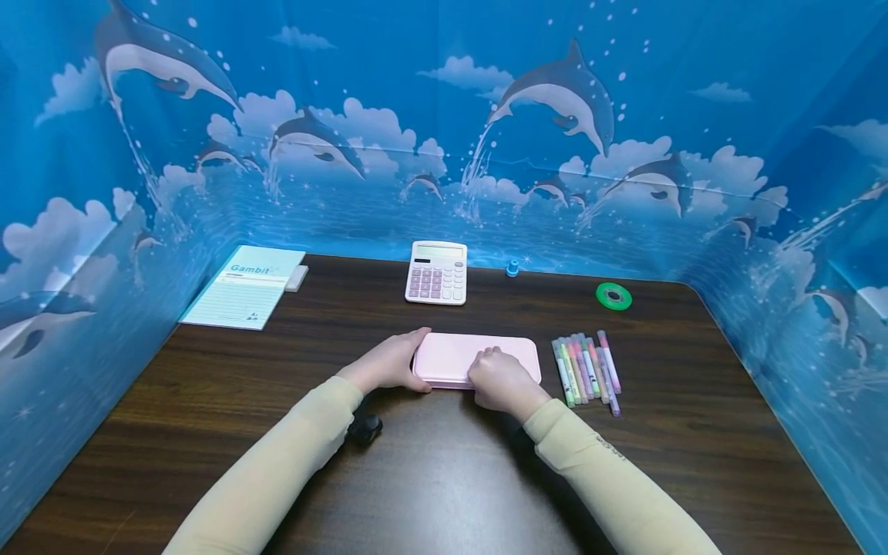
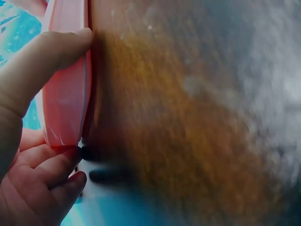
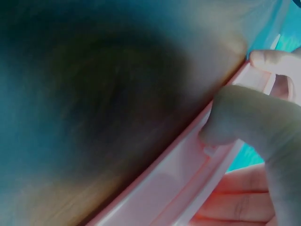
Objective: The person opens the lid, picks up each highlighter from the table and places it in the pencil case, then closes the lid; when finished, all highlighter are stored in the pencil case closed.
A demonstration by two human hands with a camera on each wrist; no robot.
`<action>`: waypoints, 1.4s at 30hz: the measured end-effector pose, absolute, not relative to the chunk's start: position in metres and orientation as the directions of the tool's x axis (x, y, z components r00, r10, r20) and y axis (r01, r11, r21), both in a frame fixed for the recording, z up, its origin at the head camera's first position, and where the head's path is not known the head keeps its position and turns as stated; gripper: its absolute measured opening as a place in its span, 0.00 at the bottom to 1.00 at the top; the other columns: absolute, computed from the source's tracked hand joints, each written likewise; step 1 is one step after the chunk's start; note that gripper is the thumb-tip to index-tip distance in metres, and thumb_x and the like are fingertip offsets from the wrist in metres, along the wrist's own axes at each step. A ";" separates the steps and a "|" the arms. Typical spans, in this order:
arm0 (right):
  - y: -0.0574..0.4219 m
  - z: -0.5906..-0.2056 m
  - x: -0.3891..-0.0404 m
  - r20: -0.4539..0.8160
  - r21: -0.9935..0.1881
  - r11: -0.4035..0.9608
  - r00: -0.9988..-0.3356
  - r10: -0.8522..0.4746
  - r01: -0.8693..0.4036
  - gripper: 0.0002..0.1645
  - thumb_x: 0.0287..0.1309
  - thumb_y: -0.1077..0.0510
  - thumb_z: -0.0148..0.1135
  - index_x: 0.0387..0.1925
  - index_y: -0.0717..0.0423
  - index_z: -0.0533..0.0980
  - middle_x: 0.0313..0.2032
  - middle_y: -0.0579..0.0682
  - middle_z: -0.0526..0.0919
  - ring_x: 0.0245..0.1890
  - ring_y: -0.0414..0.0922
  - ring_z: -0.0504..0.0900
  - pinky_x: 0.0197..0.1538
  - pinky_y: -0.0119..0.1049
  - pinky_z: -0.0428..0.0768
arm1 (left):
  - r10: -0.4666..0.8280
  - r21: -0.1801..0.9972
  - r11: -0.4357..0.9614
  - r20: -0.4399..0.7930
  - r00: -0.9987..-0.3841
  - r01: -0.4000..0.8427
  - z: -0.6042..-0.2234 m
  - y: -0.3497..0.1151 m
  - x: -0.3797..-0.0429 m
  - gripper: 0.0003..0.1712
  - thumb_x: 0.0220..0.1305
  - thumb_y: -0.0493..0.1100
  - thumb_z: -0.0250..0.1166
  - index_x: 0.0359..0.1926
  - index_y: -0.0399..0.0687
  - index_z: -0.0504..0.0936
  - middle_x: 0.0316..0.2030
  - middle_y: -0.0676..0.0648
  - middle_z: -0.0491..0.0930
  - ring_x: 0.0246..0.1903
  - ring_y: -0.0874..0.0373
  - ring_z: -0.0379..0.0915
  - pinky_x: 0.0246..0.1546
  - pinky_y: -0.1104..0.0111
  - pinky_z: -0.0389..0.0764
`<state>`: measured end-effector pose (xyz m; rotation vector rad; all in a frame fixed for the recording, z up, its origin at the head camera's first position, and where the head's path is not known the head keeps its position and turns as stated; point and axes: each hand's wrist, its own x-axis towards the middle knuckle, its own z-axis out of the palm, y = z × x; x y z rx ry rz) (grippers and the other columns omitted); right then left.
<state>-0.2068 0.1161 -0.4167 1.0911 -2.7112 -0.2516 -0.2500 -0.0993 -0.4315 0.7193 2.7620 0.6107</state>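
A closed-looking pink pencil case (image 1: 447, 354) lies lengthwise across the table before me. My left hand (image 1: 390, 362) grips its left end; in the left wrist view the thumb (image 2: 61, 47) lies across the front side and the other fingers bend around the end. Toward the case's right part, my right hand (image 1: 502, 379) holds the front edge. The right wrist view shows its thumb (image 3: 230, 117) on the front side by the seam, while its other fingers (image 3: 244, 193) reach over the lid, partly hidden.
Several colored markers (image 1: 584, 370) lie side by side to the right of the case. Behind stand a white calculator (image 1: 437, 274), a small blue object (image 1: 512, 268) and a green ring-shaped roll (image 1: 613, 296). A notebook (image 1: 243, 289) lies at the far left, a white piece (image 1: 296, 278) beside it. A dolphin-print curtain (image 1: 444, 193) borders the table.
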 end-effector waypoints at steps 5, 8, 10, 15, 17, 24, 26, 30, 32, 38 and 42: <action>0.112 -0.419 -0.205 0.143 0.259 0.697 -0.687 -0.712 -0.668 0.09 0.41 0.63 0.65 0.12 0.58 0.75 0.17 0.52 0.75 0.19 0.46 0.74 0.27 0.42 0.79 | 0.499 0.444 0.796 -0.093 -0.862 0.413 -0.432 -0.101 -0.248 0.61 0.41 0.54 0.78 0.69 0.32 0.56 0.65 0.35 0.65 0.62 0.47 0.65 0.63 0.60 0.65; 0.113 -0.422 -0.204 0.182 0.280 0.683 -0.661 -0.728 -0.675 0.09 0.41 0.63 0.64 0.13 0.59 0.75 0.16 0.52 0.75 0.19 0.47 0.74 0.25 0.41 0.79 | 0.492 0.442 0.801 -0.103 -0.864 0.403 -0.434 -0.101 -0.247 0.61 0.41 0.54 0.78 0.69 0.33 0.56 0.66 0.36 0.65 0.63 0.48 0.65 0.64 0.60 0.65; 0.115 -0.425 -0.203 0.207 0.289 0.675 -0.644 -0.736 -0.679 0.08 0.41 0.63 0.64 0.14 0.60 0.75 0.16 0.52 0.74 0.18 0.47 0.74 0.23 0.40 0.78 | 0.489 0.444 0.803 -0.109 -0.866 0.397 -0.435 -0.101 -0.246 0.61 0.41 0.53 0.78 0.70 0.33 0.56 0.65 0.36 0.65 0.63 0.48 0.65 0.64 0.60 0.64; 0.119 -0.427 -0.200 0.244 0.262 0.681 -0.635 -0.732 -0.684 0.06 0.38 0.64 0.62 0.16 0.62 0.74 0.15 0.51 0.72 0.17 0.46 0.72 0.19 0.39 0.74 | 0.499 0.449 0.796 -0.107 -0.860 0.406 -0.436 -0.100 -0.243 0.61 0.41 0.54 0.78 0.70 0.33 0.55 0.66 0.36 0.64 0.63 0.47 0.64 0.64 0.60 0.64; 0.122 -0.426 -0.200 0.261 0.247 0.685 -0.634 -0.728 -0.686 0.07 0.38 0.62 0.63 0.18 0.62 0.73 0.15 0.51 0.71 0.17 0.46 0.72 0.19 0.39 0.73 | 0.503 0.450 0.794 -0.111 -0.857 0.408 -0.437 -0.101 -0.243 0.62 0.42 0.55 0.78 0.70 0.34 0.54 0.67 0.37 0.63 0.64 0.48 0.63 0.64 0.60 0.63; 0.136 -0.422 -0.202 0.307 0.122 0.701 -0.645 -0.700 -0.703 0.15 0.41 0.57 0.74 0.23 0.56 0.73 0.20 0.47 0.76 0.22 0.43 0.75 0.26 0.35 0.77 | 0.500 0.467 0.791 -0.121 -0.857 0.396 -0.439 -0.107 -0.244 0.64 0.43 0.56 0.77 0.72 0.37 0.51 0.69 0.39 0.59 0.66 0.48 0.60 0.65 0.59 0.62; 0.138 -0.421 -0.203 0.304 0.096 0.697 -0.646 -0.700 -0.710 0.15 0.42 0.57 0.75 0.23 0.56 0.73 0.21 0.47 0.77 0.22 0.43 0.75 0.27 0.35 0.77 | 0.498 0.470 0.791 -0.125 -0.858 0.391 -0.439 -0.107 -0.245 0.64 0.43 0.57 0.77 0.73 0.38 0.50 0.70 0.39 0.58 0.67 0.49 0.59 0.66 0.59 0.61; 0.139 -0.418 -0.204 0.288 0.078 0.688 -0.644 -0.708 -0.721 0.16 0.43 0.57 0.75 0.23 0.56 0.73 0.20 0.47 0.76 0.23 0.43 0.75 0.27 0.34 0.76 | 0.491 0.475 0.795 -0.139 -0.860 0.377 -0.439 -0.106 -0.247 0.65 0.43 0.58 0.77 0.74 0.40 0.48 0.70 0.40 0.58 0.67 0.50 0.58 0.66 0.59 0.61; 0.140 -0.417 -0.205 0.278 0.075 0.687 -0.647 -0.710 -0.722 0.16 0.43 0.56 0.75 0.23 0.56 0.73 0.20 0.46 0.76 0.23 0.43 0.75 0.27 0.34 0.76 | 0.486 0.474 0.799 -0.149 -0.861 0.369 -0.439 -0.105 -0.248 0.66 0.43 0.58 0.77 0.74 0.41 0.47 0.70 0.40 0.57 0.67 0.50 0.58 0.66 0.60 0.61; 0.142 -0.412 -0.205 0.277 0.030 0.707 -0.674 -0.685 -0.706 0.16 0.42 0.53 0.76 0.23 0.54 0.75 0.19 0.45 0.77 0.18 0.38 0.74 0.26 0.29 0.77 | 0.469 0.480 0.805 -0.157 -0.869 0.348 -0.438 -0.104 -0.249 0.69 0.41 0.60 0.77 0.74 0.42 0.45 0.70 0.40 0.58 0.67 0.50 0.59 0.66 0.60 0.61; 0.144 -0.408 -0.208 0.301 -0.005 0.721 -0.689 -0.659 -0.693 0.15 0.43 0.52 0.75 0.23 0.54 0.76 0.17 0.44 0.77 0.15 0.36 0.71 0.26 0.25 0.76 | 0.470 0.501 0.795 -0.150 -0.870 0.343 -0.437 -0.105 -0.250 0.70 0.41 0.59 0.78 0.75 0.42 0.43 0.69 0.40 0.60 0.66 0.50 0.60 0.65 0.59 0.62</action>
